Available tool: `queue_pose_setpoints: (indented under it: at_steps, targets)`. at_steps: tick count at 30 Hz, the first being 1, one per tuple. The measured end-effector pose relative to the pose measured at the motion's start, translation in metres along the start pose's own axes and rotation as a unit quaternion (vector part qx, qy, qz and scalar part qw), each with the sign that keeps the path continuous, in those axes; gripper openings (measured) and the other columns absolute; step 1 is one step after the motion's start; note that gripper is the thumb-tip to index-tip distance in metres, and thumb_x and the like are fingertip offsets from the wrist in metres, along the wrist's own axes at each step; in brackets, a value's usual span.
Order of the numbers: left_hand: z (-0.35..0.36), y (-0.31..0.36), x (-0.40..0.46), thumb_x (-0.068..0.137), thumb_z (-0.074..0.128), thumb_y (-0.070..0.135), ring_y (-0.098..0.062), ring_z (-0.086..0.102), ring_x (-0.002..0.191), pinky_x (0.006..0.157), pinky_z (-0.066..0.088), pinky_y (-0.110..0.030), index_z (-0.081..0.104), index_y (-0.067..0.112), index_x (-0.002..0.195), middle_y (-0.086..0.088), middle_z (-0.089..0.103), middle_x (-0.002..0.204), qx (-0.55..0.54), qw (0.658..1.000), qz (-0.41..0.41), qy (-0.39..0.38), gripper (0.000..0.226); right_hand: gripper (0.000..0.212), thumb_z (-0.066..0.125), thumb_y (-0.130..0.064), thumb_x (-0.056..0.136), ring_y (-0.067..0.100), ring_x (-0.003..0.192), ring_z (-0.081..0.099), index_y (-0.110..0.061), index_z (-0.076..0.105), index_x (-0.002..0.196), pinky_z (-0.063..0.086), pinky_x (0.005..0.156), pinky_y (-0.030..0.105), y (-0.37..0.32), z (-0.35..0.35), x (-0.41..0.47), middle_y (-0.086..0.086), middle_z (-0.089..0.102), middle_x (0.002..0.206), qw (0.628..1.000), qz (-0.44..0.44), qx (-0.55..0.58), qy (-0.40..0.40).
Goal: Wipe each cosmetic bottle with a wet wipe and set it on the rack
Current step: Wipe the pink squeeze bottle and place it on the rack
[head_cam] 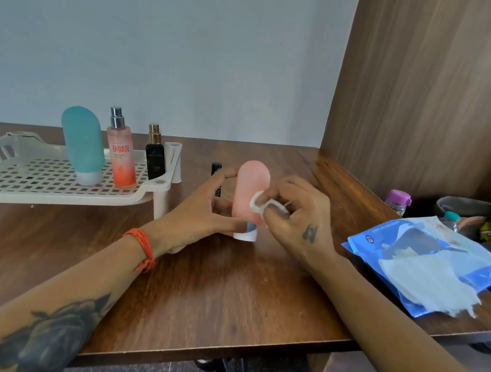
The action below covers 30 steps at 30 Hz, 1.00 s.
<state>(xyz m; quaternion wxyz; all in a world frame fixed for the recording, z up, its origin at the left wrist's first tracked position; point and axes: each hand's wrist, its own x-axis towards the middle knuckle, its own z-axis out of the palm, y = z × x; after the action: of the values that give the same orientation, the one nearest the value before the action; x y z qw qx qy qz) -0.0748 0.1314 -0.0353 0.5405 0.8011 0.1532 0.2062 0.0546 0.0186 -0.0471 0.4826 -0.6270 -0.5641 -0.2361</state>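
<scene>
Steadiness first: my left hand [201,211] grips the pink bottle [249,193] upright on the bench [220,294] so my right hand [294,216], pinching the wet wipe [259,202], can rub its side.

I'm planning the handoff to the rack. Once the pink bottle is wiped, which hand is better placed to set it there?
Probably the left hand: it already grips the pink bottle and is on the white rack's side. The right hand pinches the wet wipe, farther away.
</scene>
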Motion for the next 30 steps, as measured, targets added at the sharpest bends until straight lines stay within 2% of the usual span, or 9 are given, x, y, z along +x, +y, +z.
queue_pose_setpoints:
  at_steps: [5,9,11,15,19,22,25,28,30]
  targets:
    - [-0.002,0.0,-0.001,0.066,0.08,0.005,-0.023,0.068,0.095,0.096,0.049,-0.047,0.033,0.04,0.128,-0.01,0.07,0.105,-0.002,1.0,0.001,-0.001,0.086,0.014,0.065,-0.013,0.075,0.01,0.072,0.061,-0.01,0.072,0.087,0.052,0.058,0.019,-0.002,0.002,-0.004,0.003,0.068,0.085,0.999,-0.042,0.002,-0.017]
    - [-0.002,0.0,-0.001,0.065,0.08,0.004,-0.021,0.068,0.095,0.097,0.048,-0.044,0.033,0.045,0.124,-0.007,0.07,0.104,0.005,1.0,0.004,0.0,0.086,0.018,0.058,-0.022,0.072,0.002,0.063,0.054,-0.011,0.072,0.075,0.04,0.057,0.006,-0.005,-0.003,-0.005,0.0,0.066,0.074,0.995,-0.06,0.023,-0.08]
    - [-0.001,-0.001,-0.001,0.065,0.08,0.005,-0.022,0.068,0.094,0.095,0.05,-0.042,0.033,0.045,0.124,-0.008,0.07,0.103,0.006,1.0,0.007,0.001,0.085,0.018,0.057,-0.022,0.073,0.004,0.063,0.054,-0.011,0.071,0.075,0.04,0.057,0.005,-0.004,-0.002,-0.004,0.001,0.066,0.074,0.996,-0.062,0.003,-0.058]
    - [0.0,-0.003,0.001,0.065,0.081,0.006,-0.022,0.069,0.093,0.088,0.054,-0.037,0.038,0.041,0.128,-0.009,0.07,0.102,-0.003,1.0,0.02,0.002,0.084,0.019,0.059,-0.013,0.081,0.016,0.069,0.059,-0.007,0.071,0.095,0.05,0.058,0.022,-0.005,0.0,0.0,0.007,0.065,0.084,0.995,-0.089,-0.043,0.02]
    - [0.0,-0.003,-0.001,0.069,0.078,0.006,-0.018,0.066,0.096,0.087,0.052,-0.028,0.036,0.048,0.125,-0.004,0.068,0.105,0.002,1.0,0.026,0.01,0.082,0.022,0.056,-0.021,0.079,0.017,0.066,0.058,-0.009,0.072,0.087,0.05,0.053,0.028,-0.012,0.001,-0.002,0.008,0.063,0.082,0.986,-0.145,-0.053,-0.065]
    - [0.0,-0.003,0.0,0.069,0.078,0.007,-0.019,0.065,0.098,0.091,0.05,-0.033,0.033,0.048,0.128,-0.006,0.068,0.107,0.011,1.0,0.021,0.001,0.085,0.021,0.056,-0.021,0.075,0.017,0.062,0.059,-0.01,0.073,0.078,0.051,0.049,0.032,-0.015,0.001,-0.003,0.006,0.064,0.076,0.984,-0.143,-0.037,-0.096]
    - [0.0,-0.004,0.001,0.067,0.078,0.004,-0.021,0.065,0.099,0.09,0.051,-0.034,0.038,0.046,0.126,-0.007,0.067,0.107,-0.004,1.0,0.024,0.0,0.083,0.018,0.059,-0.018,0.078,0.02,0.063,0.059,-0.008,0.073,0.085,0.051,0.047,0.034,-0.014,0.002,0.0,0.009,0.064,0.079,0.982,-0.151,-0.067,-0.088]
    - [0.0,-0.004,0.002,0.065,0.08,0.003,-0.023,0.067,0.095,0.085,0.055,-0.032,0.043,0.039,0.127,-0.01,0.068,0.105,-0.015,0.999,0.029,0.003,0.081,0.023,0.054,-0.017,0.083,0.02,0.066,0.059,-0.009,0.071,0.097,0.052,0.051,0.035,-0.011,0.0,0.006,0.01,0.063,0.085,0.987,-0.129,-0.086,-0.039]
    - [0.0,-0.004,0.002,0.065,0.08,0.002,-0.024,0.068,0.096,0.085,0.055,-0.033,0.043,0.038,0.128,-0.01,0.068,0.105,-0.016,0.999,0.027,0.005,0.081,0.025,0.052,-0.015,0.083,0.019,0.067,0.059,-0.01,0.071,0.099,0.053,0.052,0.034,-0.012,-0.001,0.007,0.01,0.063,0.087,0.988,-0.12,-0.087,-0.038]
